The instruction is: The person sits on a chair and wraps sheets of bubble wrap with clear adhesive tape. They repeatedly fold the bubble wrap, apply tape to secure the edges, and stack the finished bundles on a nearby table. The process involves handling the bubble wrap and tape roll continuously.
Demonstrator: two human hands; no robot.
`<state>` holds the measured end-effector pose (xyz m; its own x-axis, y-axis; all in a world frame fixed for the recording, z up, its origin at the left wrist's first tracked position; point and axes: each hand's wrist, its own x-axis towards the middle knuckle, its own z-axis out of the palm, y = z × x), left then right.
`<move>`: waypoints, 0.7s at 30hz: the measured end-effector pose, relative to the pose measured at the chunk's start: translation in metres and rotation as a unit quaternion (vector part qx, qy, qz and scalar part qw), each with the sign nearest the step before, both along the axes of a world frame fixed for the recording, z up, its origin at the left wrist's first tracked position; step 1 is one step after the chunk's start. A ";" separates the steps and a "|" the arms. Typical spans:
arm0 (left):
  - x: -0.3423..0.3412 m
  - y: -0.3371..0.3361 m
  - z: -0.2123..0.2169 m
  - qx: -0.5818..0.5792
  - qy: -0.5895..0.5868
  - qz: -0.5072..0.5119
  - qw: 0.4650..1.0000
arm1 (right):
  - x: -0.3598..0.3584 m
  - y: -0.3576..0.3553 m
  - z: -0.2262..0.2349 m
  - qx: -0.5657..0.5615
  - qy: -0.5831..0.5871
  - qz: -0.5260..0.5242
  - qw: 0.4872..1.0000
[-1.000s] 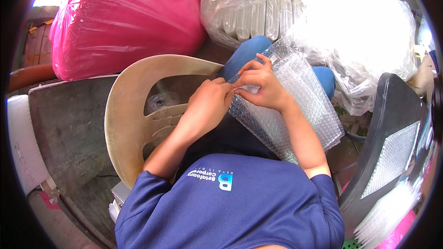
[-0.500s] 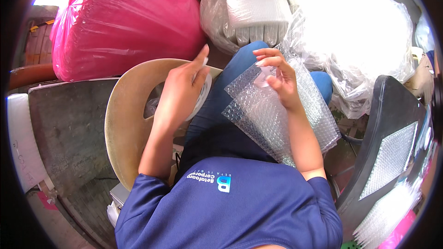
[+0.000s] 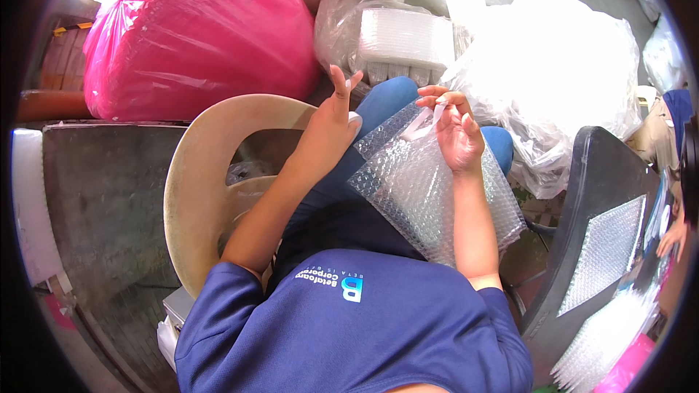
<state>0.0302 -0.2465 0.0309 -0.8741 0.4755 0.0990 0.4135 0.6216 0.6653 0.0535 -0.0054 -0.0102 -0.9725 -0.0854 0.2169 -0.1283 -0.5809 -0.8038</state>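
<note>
A bubble-wrap bag or sheet (image 3: 415, 182), clear and doubled in layers, lies across my lap. Above its upper part my right hand (image 3: 460, 131) pinches a translucent whitish strip, apparently tape (image 3: 420, 129), between thumb and fingers. The strip hangs down onto the bubble wrap. My left hand (image 3: 325, 138) is raised over my left thigh, its index finger stretched up with a small white piece beside the fingertips. A white edge by the thumb looks like part of the tape roll (image 3: 354, 116); my hand hides the rest.
A beige plastic chair (image 3: 191, 175) stands at my left, beside a dark tabletop (image 3: 109, 225). Ahead are a large pink bag (image 3: 211, 36), wrapped white stacks (image 3: 408, 36) and a clear bag (image 3: 553, 65). A black chair (image 3: 564, 247) bears bubble wrap (image 3: 604, 251). Another person's hand (image 3: 673, 236) shows far right.
My left hand has moved right and turned, so the white roll has mostly gone out of sight. My right hand has shifted slightly, and its strip now looks narrower. Another person's hand has appeared.
</note>
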 end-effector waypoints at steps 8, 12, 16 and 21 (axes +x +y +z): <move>-0.027 -0.015 -0.018 -0.034 0.222 -0.062 0.972 | -0.002 -0.001 0.001 0.030 -0.010 -0.011 0.999; -0.011 -0.015 -0.065 -0.044 0.204 -0.066 0.976 | -0.006 -0.004 0.002 0.005 -0.003 0.002 1.000; -0.001 -0.011 -0.076 -0.051 0.098 -0.013 0.994 | -0.005 -0.001 -0.003 0.000 -0.014 -0.002 1.000; -0.007 -0.009 -0.051 -0.277 0.043 -0.099 0.955 | -0.002 -0.005 0.001 0.052 -0.029 0.009 0.998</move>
<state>0.0227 -0.2556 -0.0200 -0.7615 0.6310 -0.1481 0.5979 0.7721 0.2154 0.0511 -0.0104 -0.0091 -0.9812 -0.1224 0.1489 -0.0695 -0.4961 -0.8655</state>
